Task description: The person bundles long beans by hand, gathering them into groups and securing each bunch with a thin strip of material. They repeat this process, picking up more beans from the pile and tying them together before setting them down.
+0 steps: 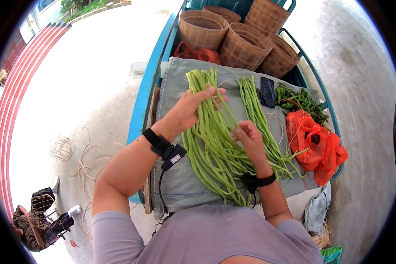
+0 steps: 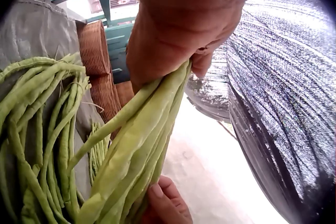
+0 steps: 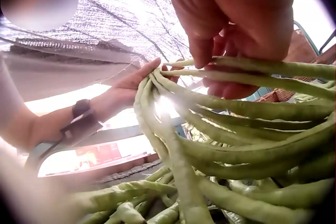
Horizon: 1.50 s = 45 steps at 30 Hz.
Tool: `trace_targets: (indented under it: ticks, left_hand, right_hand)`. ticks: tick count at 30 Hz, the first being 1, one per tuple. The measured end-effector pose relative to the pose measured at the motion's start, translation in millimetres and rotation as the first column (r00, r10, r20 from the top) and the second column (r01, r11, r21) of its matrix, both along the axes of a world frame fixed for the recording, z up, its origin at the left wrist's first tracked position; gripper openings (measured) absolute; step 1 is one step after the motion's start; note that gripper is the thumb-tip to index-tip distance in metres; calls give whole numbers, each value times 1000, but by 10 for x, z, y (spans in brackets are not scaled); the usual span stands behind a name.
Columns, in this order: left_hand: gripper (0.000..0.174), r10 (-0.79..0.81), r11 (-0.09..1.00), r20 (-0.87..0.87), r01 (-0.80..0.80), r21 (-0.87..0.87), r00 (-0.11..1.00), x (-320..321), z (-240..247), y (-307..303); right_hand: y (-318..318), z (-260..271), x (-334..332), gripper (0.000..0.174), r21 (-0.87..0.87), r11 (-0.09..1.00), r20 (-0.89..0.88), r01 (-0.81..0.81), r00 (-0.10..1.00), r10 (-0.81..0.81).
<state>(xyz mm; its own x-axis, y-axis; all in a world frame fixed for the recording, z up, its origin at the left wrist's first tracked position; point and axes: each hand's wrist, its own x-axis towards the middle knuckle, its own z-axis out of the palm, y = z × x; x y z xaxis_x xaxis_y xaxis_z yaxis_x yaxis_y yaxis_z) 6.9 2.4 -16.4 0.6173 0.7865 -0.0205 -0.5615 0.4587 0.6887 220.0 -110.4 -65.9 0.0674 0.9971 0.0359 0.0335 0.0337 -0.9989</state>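
Observation:
In the head view my left hand grips the top ends of a thick bunch of long green beans, whose lower ends spread over a grey cloth. Thumb and fingers of my right hand pinch a bean strand at the bunch's right side, lower than the left hand. In the left wrist view the held beans hang from the left hand, with right-hand fingers beside them. The right wrist view has the right hand at the upper strands, the left hand farther off.
A second bundle of long beans lies to the right, near a black phone. Green peppers and a red plastic bag are at the right edge. Woven baskets stand behind the grey cloth. Another person sits at lower left.

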Motion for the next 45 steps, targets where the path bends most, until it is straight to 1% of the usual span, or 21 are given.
trace_targets:
  ticks: [3,5,9,12,14,15,17,19,21,23,24,27,30,31,32,33,34,35,38,41,45]
  left_hand:
    - [32,5,999,-10,-5,-32,1000,3,-36,11]
    - [34,42,998,-2,-42,-52,999,24,-33,-5]
    - [31,69,993,-62,-75,-87,996,-2,-36,-13]
    - [24,86,994,-78,-91,-63,993,18,-103,17]
    - [20,125,991,-101,-130,-45,987,21,-78,-7]
    - [17,129,988,-89,-136,-78,988,34,-55,-16]
    - [16,74,993,-106,-82,-80,992,17,-57,-12]
    - [15,44,996,-141,-54,-68,989,-5,-41,-17]
    - [14,52,998,-188,-58,-32,981,-13,10,-22]
    - [13,72,996,-170,-80,-42,983,-15,35,-35]
    - [12,81,995,-162,-90,-49,983,-18,35,-43]
    - [18,99,987,-197,-121,-101,975,-34,11,-33]
    - [19,110,989,-170,-124,-75,979,-41,0,-45]
    - [18,108,988,-169,-124,-87,980,-42,-1,-41]
    - [18,106,987,-167,-124,-100,980,-39,4,-30]
    - [17,105,986,-164,-124,-113,981,-37,9,-24]
    - [18,111,986,-167,-130,-108,980,-35,17,-30]
    - [20,118,985,-171,-136,-102,978,-33,26,-41]
    - [25,122,986,-155,-137,-92,980,-17,7,-30]
    - [30,117,987,-111,-128,-100,987,3,0,-37]
    - [33,100,989,-68,-107,-106,993,-9,-32,-17]
  right_hand:
    - [28,-87,-63,15,158,987,207,34,976,-67]
    - [0,-16,-129,15,166,986,252,19,966,-61]
    - [3,38,-248,17,193,981,308,-6,950,-55]
    - [-25,136,-219,22,153,984,491,-91,871,4]
    - [65,151,-33,26,175,979,612,-105,790,-25]
    - [143,168,94,28,186,975,667,-118,744,-37]
    - [363,246,429,34,59,998,697,2,715,-43]
    - [639,-27,889,34,136,980,793,145,577,-196]
    - [950,-488,1461,32,222,947,925,231,257,-280]
    - [1089,-685,1679,30,45,936,975,349,187,-117]
    - [1127,-670,1682,29,-41,911,987,410,161,-28]
    - [1084,-655,1621,26,-64,913,978,404,208,-23]
    - [1025,-563,1547,25,24,879,975,476,185,-127]
    - [990,-576,1564,23,102,880,949,464,221,-227]
    - [968,-556,1579,21,95,882,855,462,416,-310]
    - [956,-504,1591,21,89,884,717,458,587,-377]
    - [914,-390,1542,20,86,886,539,455,727,-426]
    - [867,-293,1469,17,173,881,460,441,755,-468]
    - [731,-4,1253,16,322,878,259,355,859,-442]
    - [392,469,673,19,304,901,318,308,859,-401]
    - [21,478,84,21,266,917,331,296,866,-376]
